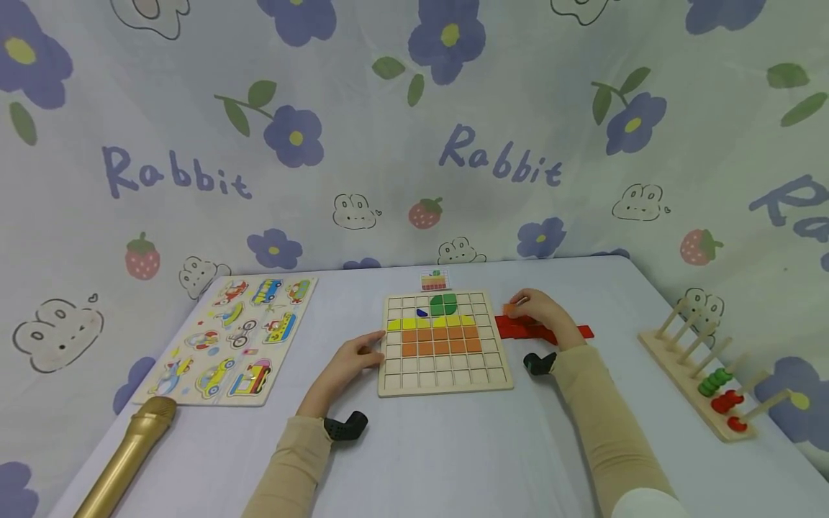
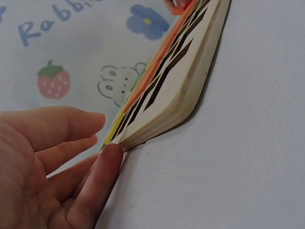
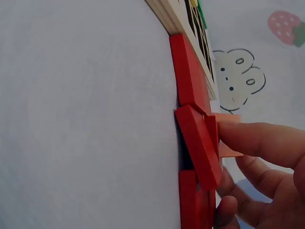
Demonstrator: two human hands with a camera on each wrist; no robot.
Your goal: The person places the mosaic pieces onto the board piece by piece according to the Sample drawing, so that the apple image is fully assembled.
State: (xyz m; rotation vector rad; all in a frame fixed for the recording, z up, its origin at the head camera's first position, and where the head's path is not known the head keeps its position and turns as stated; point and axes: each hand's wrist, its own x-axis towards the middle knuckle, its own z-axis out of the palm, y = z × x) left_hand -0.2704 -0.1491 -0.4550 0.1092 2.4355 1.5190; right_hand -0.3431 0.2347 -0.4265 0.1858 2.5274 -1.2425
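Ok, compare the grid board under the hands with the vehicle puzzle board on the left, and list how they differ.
The grid board is square with plain small cells, partly filled by orange, yellow and green tiles; the vehicle puzzle board is a longer rectangle filled with cartoon vehicle pieces. The left hand touches the grid board's edge, while the right hand pinches an orange tile beside it; the vehicle puzzle board lies untouched. Both are pale wooden boards lying flat on the table.

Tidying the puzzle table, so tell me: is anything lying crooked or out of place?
Yes. In the row of red tiles beside the grid board, one red tile lies tilted across the others, by the right hand, which pinches an orange tile.
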